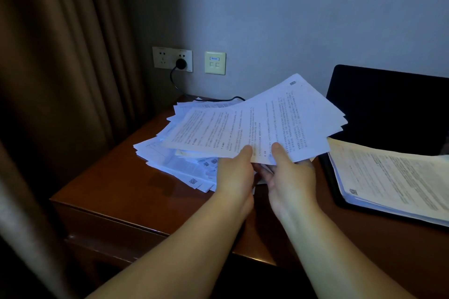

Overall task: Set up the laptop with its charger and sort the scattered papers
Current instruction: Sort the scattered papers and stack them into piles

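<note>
My left hand (234, 172) and my right hand (288, 175) together hold a fanned sheaf of printed papers (262, 119) above the desk, thumbs on top, fingers underneath. Below it a loose pile of scattered papers (170, 155) lies on the wooden desk (116, 192). At the right stands the open laptop (388, 104), its screen dark, with a stack of sheets (393, 177) lying across its keyboard. A black charger plug (181, 63) sits in the wall socket, and its cable (226, 99) runs down behind the papers.
A brown curtain (60, 68) hangs along the left. A second wall plate (215, 62) with a small lit display is beside the socket. The desk's front edge and corner lie at the lower left.
</note>
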The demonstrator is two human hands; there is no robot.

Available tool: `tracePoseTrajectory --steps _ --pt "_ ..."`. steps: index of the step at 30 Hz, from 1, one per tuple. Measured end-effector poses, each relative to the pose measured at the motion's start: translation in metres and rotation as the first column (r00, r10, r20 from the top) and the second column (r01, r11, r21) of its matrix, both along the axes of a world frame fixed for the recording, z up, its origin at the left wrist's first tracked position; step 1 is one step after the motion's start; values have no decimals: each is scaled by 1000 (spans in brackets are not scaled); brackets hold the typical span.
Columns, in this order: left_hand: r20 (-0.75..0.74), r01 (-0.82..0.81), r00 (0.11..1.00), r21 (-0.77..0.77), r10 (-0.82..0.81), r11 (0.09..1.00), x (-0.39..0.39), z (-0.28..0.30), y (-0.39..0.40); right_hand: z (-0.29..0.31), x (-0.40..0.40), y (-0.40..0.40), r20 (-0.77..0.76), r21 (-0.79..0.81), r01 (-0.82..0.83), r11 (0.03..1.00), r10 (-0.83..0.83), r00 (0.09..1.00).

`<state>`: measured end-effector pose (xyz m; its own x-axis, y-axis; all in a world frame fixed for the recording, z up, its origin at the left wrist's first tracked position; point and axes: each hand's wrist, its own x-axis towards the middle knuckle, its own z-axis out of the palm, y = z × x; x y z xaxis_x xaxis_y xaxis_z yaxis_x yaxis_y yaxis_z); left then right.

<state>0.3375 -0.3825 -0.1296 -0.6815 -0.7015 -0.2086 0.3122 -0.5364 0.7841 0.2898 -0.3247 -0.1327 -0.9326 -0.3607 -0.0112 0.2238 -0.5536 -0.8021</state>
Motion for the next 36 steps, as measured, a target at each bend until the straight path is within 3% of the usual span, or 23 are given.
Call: tracePoseTrajectory --steps 6,12,19,22,29,36 --pt "18 -58 998 -7 58 998 2 12 -31 -10 -5 16 -97 73 -70 995 77 992" --pt "109 -122 985 -87 131 989 6 13 -67 -8 -19 31 79 -35 -136 990 139 987" --pt "204 -48 971 -334 122 941 17 23 -96 3 -40 38 15 69 -23 997 22 1000" --pt "216 -8 970 -418 109 908 22 32 -101 9 -51 43 -41 170 57 984 -51 998" --pt "237 95 969 -597 62 796 32 45 -106 15 -70 53 -280 499 149 854 -4 960" --pt "169 66 984 -630 53 774 28 52 -97 24 -63 55 -423 577 151 803 135 896"
